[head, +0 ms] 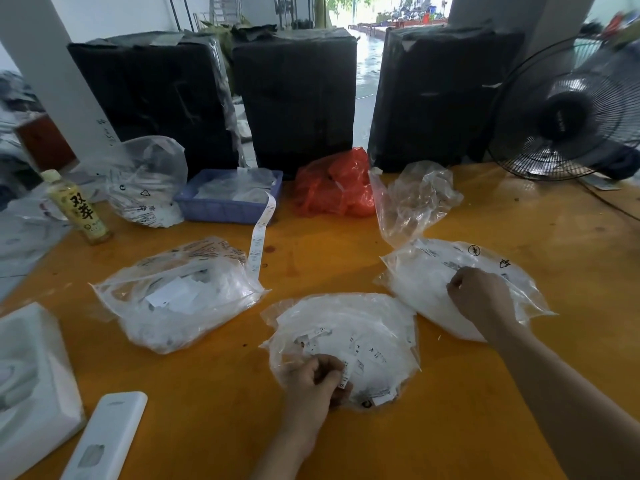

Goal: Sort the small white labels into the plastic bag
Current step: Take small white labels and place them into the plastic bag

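The left hand has its fingers curled, pinching a few small white labels at the near edge of the middle plastic bag on the orange table. To that bag's right, the right hand rests clenched on a fuller bag; whether it grasps anything cannot be told.

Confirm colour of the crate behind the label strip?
Blue-purple plastic crate, best seen in the head view.

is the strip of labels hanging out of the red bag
No, the strip of labels hangs over the blue tray wall.
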